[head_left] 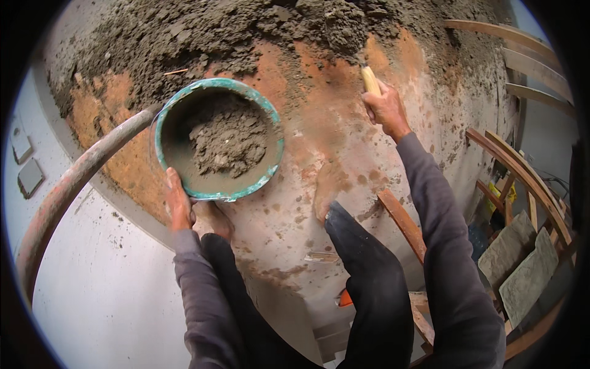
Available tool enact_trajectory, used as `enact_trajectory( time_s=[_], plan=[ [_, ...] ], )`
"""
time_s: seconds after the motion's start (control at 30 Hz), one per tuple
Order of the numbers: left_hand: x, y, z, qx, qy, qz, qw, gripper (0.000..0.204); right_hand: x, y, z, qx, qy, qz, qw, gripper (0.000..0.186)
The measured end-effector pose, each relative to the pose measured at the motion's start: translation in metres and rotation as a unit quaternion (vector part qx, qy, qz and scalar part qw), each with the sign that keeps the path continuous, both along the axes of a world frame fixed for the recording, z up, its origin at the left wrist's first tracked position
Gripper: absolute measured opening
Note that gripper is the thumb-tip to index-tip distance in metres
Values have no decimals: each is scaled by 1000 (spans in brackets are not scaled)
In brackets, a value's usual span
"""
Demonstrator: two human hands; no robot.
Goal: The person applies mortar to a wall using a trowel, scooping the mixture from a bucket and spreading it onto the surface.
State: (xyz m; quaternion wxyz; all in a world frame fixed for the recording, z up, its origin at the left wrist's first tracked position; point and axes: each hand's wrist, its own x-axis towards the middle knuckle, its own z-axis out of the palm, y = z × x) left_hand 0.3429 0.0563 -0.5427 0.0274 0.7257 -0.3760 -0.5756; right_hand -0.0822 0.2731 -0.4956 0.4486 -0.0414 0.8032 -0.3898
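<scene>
My left hand (178,200) grips the near-left rim of a green bucket (275,111), thumb on the outside. The bucket is tilted so its mouth faces me, and a mound of grey-brown wet mortar (227,140) lies inside. My right hand (387,109) is closed round the pale wooden handle of a trowel (370,80). The trowel's blade is hidden at the edge of a lump of mortar (344,27). That lump belongs to a wide heap of mortar (166,46) spread along the far side of the orange-stained board (295,123).
A mortar-smeared pole (80,166) curves along the left beside a white wall (92,258). Wooden planks (522,163) and grey slabs (528,277) stand at the right. A brown plank (402,224) lies beside my right leg. My bare feet (329,190) rest on the board.
</scene>
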Motion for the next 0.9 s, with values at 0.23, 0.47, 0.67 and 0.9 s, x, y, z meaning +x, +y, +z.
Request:
enact_trajectory(
  time_s=[0.23,0.47,0.67,0.9],
  plan=[
    [7,-5,-2,29,18,-23,999,79,74,6,63,11,74,214,974,22],
    [-2,4,-4,-33,38,65,997,67,141,-9,69,38,375,384,843,38],
    [2,-1,0,4,4,2,1000,69,122,38,43,125,172,66,975,25],
    [20,-4,-11,35,28,-12,999,81,81,71,-25,168,21,-67,983,18]
  ],
)
